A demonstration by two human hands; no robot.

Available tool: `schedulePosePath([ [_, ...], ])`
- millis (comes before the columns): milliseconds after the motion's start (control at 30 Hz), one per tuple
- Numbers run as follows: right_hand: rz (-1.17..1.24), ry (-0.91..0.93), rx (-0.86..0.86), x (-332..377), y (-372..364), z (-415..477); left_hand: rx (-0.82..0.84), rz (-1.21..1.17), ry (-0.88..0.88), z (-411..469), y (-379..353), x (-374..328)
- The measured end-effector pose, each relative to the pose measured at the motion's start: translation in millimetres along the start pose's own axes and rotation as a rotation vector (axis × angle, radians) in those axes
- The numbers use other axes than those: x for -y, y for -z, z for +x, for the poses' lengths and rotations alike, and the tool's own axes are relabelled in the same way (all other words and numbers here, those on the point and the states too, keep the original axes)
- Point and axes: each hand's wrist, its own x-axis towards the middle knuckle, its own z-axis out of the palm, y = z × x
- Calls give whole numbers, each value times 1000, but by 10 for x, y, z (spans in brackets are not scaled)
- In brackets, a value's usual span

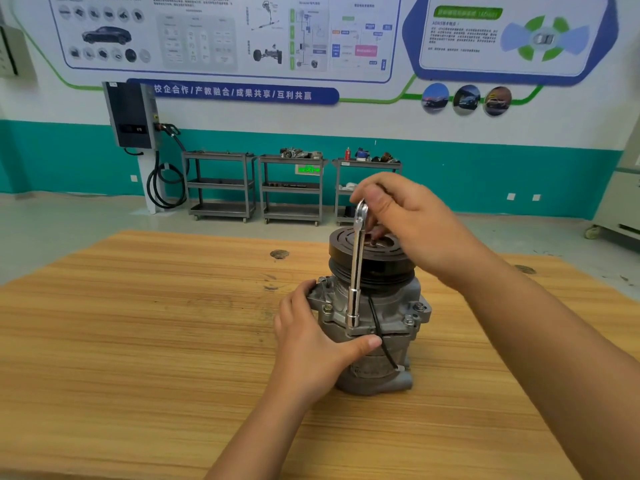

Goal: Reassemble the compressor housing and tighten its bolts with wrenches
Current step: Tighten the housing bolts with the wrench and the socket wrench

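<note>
Upright on wooden table [138, 323], grey cast-metal compressor [398, 306]: looks heavy, rigid. Clasped at its left flange by left hand [311, 341]; slim chrome socket wrench [356, 271] on its front bolt, pinched atop by right hand [408, 223].

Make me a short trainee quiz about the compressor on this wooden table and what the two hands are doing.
1. True or false: the left hand holds the grey cast-metal compressor housing on the light wooden table.
2. What grips the top of the upright shiny steel socket wrench? A) left hand B) right hand C) nothing
3. Fill in: the black grooved pulley sits ___ the housing.

Key: 1 true; 2 B; 3 on top of.
</note>
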Motion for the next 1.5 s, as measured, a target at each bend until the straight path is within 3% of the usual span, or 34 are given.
schedulePosePath([
  [167, -494, 158, 3, 8, 235, 27, -7, -6, 3, 4, -9, 11],
  [300, -597, 184, -28, 16, 254, 24, -10, -8, 7, 8, -14, 12],
  [400, -542, 187, -2, 62, 149, 2, -14, -14, 13, 17, -12, 19],
  [533, -63, 136, 1, 106, -25, -28, -14, -10, 12, 13, -14, 17],
  [633, 63, 142, -39, 109, -136, -40, -20, -6, 12, 14, -13, 20],
  [800, 241, 7, 218, 118, -41, -41, -29, -3, 0, 9, -20, 30],
  [900, 103, 46, 194, 166, -35, -41, -32, -1, -3, 3, -20, 25],
  [1067, -182, 157, -8, 229, -345, -81, -49, 4, 13, 2, -24, 26],
  [1133, -61, 162, -48, 177, -347, -120, -49, 2, 12, 6, -23, 24],
  [1267, 593, 8, 15, 38, -211, -148, -56, -2, 0, 6, -19, 24],
  [1333, 807, -9, 83, -34, -163, -155, -63, -5, -9, 8, -23, 26],
  [1500, 935, -40, 250, -109, -41, -128, -64, -22, -7, 16, -20, 17],
])
